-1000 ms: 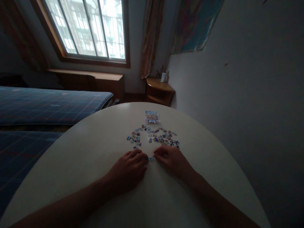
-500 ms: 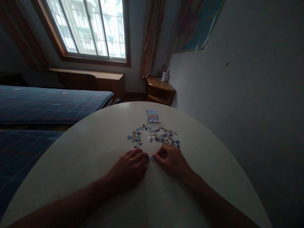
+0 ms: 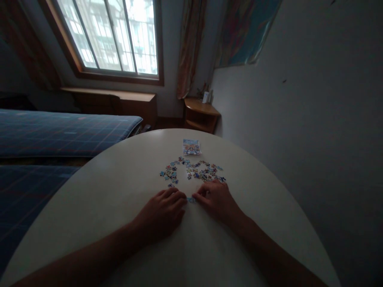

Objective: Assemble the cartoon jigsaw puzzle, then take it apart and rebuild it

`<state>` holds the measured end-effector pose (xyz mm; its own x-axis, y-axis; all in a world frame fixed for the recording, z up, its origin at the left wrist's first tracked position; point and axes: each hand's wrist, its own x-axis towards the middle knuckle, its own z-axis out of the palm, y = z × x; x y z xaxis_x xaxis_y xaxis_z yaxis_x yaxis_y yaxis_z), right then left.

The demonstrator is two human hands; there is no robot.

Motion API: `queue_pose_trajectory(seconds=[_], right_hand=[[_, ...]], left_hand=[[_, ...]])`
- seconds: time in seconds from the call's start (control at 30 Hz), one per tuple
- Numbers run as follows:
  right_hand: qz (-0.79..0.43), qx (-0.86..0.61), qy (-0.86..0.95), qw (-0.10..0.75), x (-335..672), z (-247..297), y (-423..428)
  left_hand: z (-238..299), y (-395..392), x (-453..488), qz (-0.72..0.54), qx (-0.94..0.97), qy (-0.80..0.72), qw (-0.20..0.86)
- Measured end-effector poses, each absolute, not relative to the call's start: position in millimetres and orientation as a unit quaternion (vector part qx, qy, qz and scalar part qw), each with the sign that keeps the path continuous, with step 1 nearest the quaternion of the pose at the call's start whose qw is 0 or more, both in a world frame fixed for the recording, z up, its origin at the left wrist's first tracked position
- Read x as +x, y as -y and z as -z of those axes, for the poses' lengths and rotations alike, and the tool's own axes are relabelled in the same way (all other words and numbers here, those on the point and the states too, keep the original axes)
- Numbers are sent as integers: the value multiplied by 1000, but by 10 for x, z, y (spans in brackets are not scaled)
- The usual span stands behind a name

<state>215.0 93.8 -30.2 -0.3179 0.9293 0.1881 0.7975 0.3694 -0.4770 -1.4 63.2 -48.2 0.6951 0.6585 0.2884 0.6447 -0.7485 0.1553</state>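
Small light-blue jigsaw puzzle pieces (image 3: 190, 200) lie between my two hands on the white round table (image 3: 125, 179). My left hand (image 3: 164, 209) rests palm down with curled fingers, its fingertips on the left edge of those pieces. From the other side, my right hand (image 3: 217, 201) pinches at their right edge with thumb and forefinger. Just beyond my hands, loose puzzle pieces (image 3: 206, 173) are spread in an uneven arc, multicoloured with dark blue and light blue among them. My right knuckles come close to the nearest of these.
A small printed picture sheet (image 3: 191, 147) lies behind the loose pieces. Left of the table stands a bed with a blue plaid mattress (image 3: 66, 133). A wooden corner shelf (image 3: 202, 107) is past the far edge, and a bare wall (image 3: 287, 131) runs along the right.
Slightly more of the light-blue pieces shows between my fingertips. Both hands have stayed almost in place; the view has shifted very slightly.
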Motion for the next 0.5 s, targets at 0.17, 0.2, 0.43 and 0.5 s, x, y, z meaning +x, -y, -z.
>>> queue_pose_trajectory(seconds=[0.17, 0.2, 0.43, 0.5], right_hand=[[-166, -517, 822, 171, 2427, 70, -960], [-172, -512, 827, 157, 2470, 45, -954], [-187, -513, 831, 106, 2438, 101, -922], [-190, -509, 832, 112, 2392, 128, -922]], left_hand=[[500, -642, -8, -172, 921, -350, 23], [501, -637, -6, -176, 921, -347, 21], [471, -592, -3, -149, 939, -307, 41], [469, -597, -11, -143, 938, -311, 45]])
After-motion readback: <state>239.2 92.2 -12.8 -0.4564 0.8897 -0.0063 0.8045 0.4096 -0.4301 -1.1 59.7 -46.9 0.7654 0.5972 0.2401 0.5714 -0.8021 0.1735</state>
